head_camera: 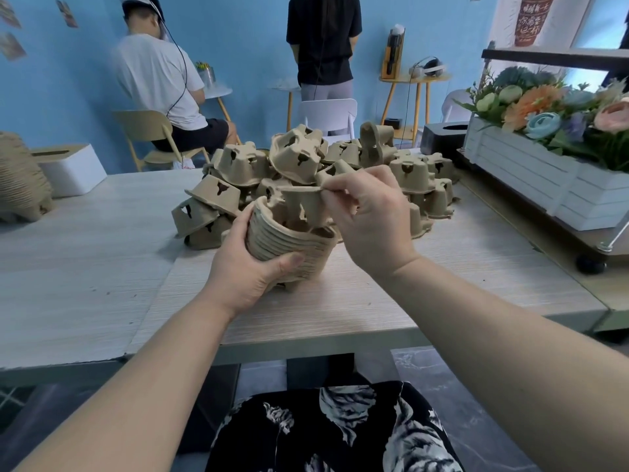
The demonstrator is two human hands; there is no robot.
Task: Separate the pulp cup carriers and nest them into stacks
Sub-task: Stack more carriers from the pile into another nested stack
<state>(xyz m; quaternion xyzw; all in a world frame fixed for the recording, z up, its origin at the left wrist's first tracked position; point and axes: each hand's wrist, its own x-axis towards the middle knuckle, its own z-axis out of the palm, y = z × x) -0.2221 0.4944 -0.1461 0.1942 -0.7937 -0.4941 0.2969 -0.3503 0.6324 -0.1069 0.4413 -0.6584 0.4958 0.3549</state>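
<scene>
Many tan nested carriers (286, 243), ribbed stack, left hand (245, 270) gripping

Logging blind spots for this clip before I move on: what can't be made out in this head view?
- Underside of the nested stack: covered by the left hand.
- How far the top carrier is seated: the right hand hides its far side.
- Count of loose carriers in the pile: they overlap one another.
- Finished stack at left: cut off by the frame edge.
</scene>
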